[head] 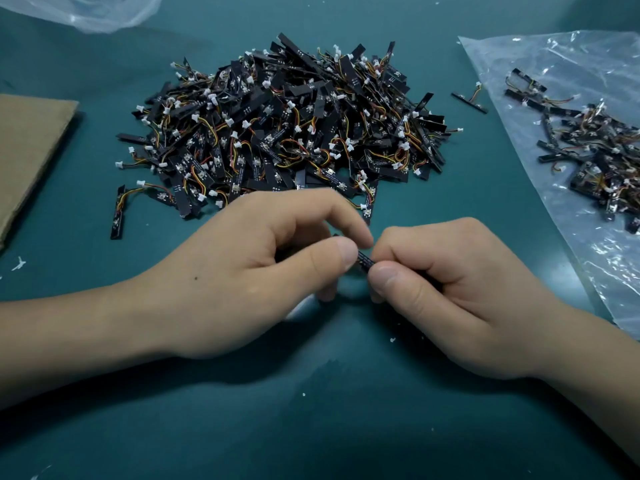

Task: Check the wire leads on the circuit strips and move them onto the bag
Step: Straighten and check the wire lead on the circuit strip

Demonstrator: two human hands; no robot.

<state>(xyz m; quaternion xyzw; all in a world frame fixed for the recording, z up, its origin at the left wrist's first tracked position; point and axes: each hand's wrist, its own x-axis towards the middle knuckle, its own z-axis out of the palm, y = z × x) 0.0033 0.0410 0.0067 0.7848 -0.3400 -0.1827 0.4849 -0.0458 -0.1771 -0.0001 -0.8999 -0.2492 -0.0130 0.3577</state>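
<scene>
A big heap of black circuit strips (287,129) with coloured wire leads and white plugs lies in the middle of the teal table. In front of it, my left hand (249,271) and my right hand (446,292) meet and pinch one black circuit strip (365,261) between thumbs and fingers; only a short piece of it shows. On the right lies a clear plastic bag (554,57) with several strips (595,150) on it. One lone strip (469,102) rests on the table just left of the bag.
A brown cardboard sheet (27,147) lies at the left edge. Another crumpled clear bag (90,12) sits at the top left. Small white scraps (19,263) dot the teal table (311,410).
</scene>
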